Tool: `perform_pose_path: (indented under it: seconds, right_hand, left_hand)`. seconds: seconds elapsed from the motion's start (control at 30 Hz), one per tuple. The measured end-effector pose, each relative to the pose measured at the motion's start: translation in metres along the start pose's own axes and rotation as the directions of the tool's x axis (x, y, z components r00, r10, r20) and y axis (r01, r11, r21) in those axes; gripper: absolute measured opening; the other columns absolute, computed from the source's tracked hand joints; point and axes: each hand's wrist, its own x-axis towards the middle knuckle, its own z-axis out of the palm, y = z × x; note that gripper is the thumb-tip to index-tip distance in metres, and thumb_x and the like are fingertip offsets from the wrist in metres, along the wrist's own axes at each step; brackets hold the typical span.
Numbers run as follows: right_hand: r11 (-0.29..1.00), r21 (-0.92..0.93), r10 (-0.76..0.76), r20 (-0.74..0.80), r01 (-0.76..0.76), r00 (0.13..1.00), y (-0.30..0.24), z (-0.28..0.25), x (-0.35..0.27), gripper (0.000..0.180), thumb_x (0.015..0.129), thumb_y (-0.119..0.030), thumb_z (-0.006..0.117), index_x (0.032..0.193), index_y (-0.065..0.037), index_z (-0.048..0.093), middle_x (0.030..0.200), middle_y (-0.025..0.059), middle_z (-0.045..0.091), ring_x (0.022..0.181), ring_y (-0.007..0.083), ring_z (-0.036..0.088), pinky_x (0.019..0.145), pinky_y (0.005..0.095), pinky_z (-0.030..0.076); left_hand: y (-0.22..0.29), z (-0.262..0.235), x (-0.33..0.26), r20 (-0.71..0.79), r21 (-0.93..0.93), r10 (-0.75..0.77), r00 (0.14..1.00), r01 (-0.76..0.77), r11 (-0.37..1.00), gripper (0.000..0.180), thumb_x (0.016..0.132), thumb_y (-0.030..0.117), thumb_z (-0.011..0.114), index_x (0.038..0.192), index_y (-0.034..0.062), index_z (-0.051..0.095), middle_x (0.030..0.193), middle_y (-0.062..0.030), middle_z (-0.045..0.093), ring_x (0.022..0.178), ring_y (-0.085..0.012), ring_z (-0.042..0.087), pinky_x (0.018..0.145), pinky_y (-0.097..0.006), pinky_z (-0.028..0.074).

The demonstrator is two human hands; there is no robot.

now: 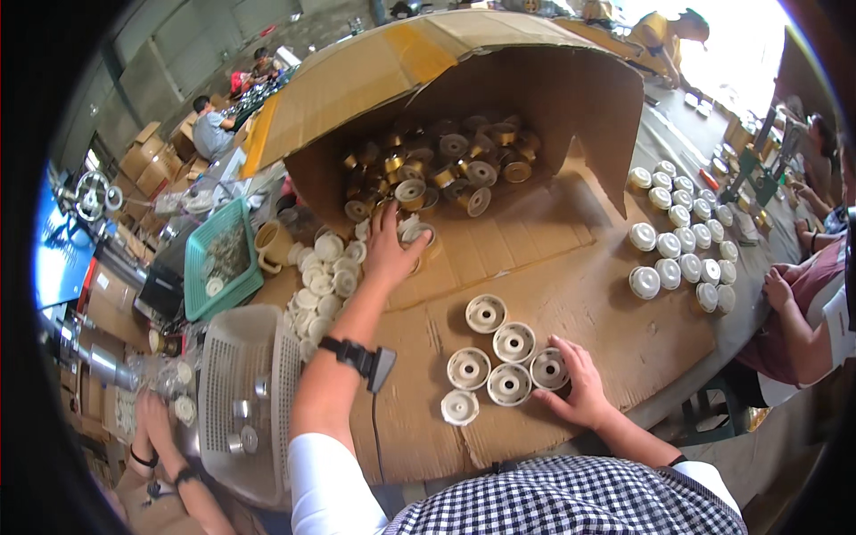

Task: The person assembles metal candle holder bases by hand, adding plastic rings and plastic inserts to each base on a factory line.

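My left hand [389, 253] reaches to the mouth of a cardboard box, its thumb and fingers curved around a round white-faced cap [416, 234]. Inside the box lies a heap of gold-sided caps [446, 147] with pale faces. My right hand [580, 385] rests on the cardboard sheet, thumb and fingers around the side of a white round cap [547, 369] with a dark centre hole. That cap sits in a cluster of similar open-faced caps [509, 384]. A smaller white disc [460, 407] with a scalloped edge lies at the cluster's near side.
The cardboard box [374, 80] opens toward me. White discs [314, 283] are heaped on the left beside a grey perforated basket [236, 334]. Farther left stand a teal basket [198, 267] and a tan mug [275, 242]. Closed white caps [667, 245] stand on the right. Other people's hands [153, 419] work nearby.
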Motion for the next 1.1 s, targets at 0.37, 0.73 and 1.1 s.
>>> perform_pose_path:
  seconds: [0.37, 0.73, 1.1]
  right_hand:
    - [0.996, 0.050, 0.077, 0.005, -0.077, 0.997, -0.005, 0.000, 0.004, 0.075, 0.082, -0.029, 0.080, 0.143, 0.000, 0.048, 0.133, 0.0206, 0.057, 0.122, 0.0386, 0.054, 0.105, 0.0464, 0.043]
    - [0.997, 0.038, 0.070, 0.003, -0.070, 0.998, -0.003, -0.003, 0.006, 0.071, 0.083, -0.027, 0.076, 0.143, 0.000, 0.047, 0.131, 0.0212, 0.057, 0.121, 0.0395, 0.053, 0.105, 0.0474, 0.042]
    - [0.993, 0.114, 0.038, -0.078, -0.029, 0.996, 0.004, 0.002, 0.002, 0.070, 0.086, -0.028, 0.075, 0.144, -0.001, 0.047, 0.133, 0.0225, 0.056, 0.122, 0.0391, 0.056, 0.104, 0.0457, 0.046]
  left_hand:
    - [-0.044, 0.076, 0.139, 0.141, 0.161, -0.066, 0.988, 0.043, 0.986, 0.096, 0.074, 0.055, 0.082, 0.154, 0.0276, 0.037, 0.155, -0.0191, 0.039, 0.136, -0.0422, 0.049, 0.108, -0.050, 0.045]
    - [0.043, 0.052, 0.035, 0.431, -0.001, 0.216, 0.876, -0.239, 0.971, 0.075, 0.079, 0.040, 0.077, 0.147, 0.0210, 0.051, 0.137, -0.0150, 0.060, 0.125, -0.0375, 0.056, 0.108, -0.044, 0.045]
    - [0.111, -0.006, -0.072, 0.541, -0.411, 0.300, 0.785, -0.065, 0.910, 0.079, 0.077, 0.017, 0.076, 0.150, 0.0116, 0.047, 0.136, -0.0171, 0.060, 0.126, -0.0302, 0.059, 0.110, -0.040, 0.045]
